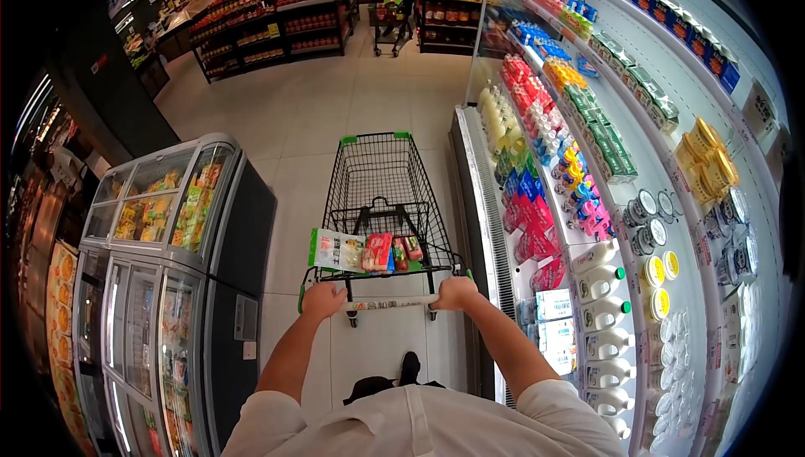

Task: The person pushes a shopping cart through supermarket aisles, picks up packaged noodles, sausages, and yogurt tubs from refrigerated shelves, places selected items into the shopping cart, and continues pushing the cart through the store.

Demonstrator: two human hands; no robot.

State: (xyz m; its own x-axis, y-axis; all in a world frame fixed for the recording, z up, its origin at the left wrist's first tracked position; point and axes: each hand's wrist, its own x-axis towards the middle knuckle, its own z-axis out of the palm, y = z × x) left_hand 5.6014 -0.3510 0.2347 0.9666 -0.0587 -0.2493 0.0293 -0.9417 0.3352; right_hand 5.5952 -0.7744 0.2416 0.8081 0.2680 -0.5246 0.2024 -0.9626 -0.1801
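A black wire shopping cart with green corner pieces stands straight ahead of me. My left hand is closed around the left end of its pale handlebar. At the bar's right end, my right hand is wrapped around it too. Close to the handle, the cart carries several packaged goods: a white and green bag, a red and white packet and small dark red packs. The front of the basket shows bare wire mesh. The packets' labels are too small to read.
An open refrigerated shelf with bottles, cartons and tubs runs along the right. On the left stands a glass-doored freezer. Ahead are produce racks and a person with another cart. Tiled floor lies between.
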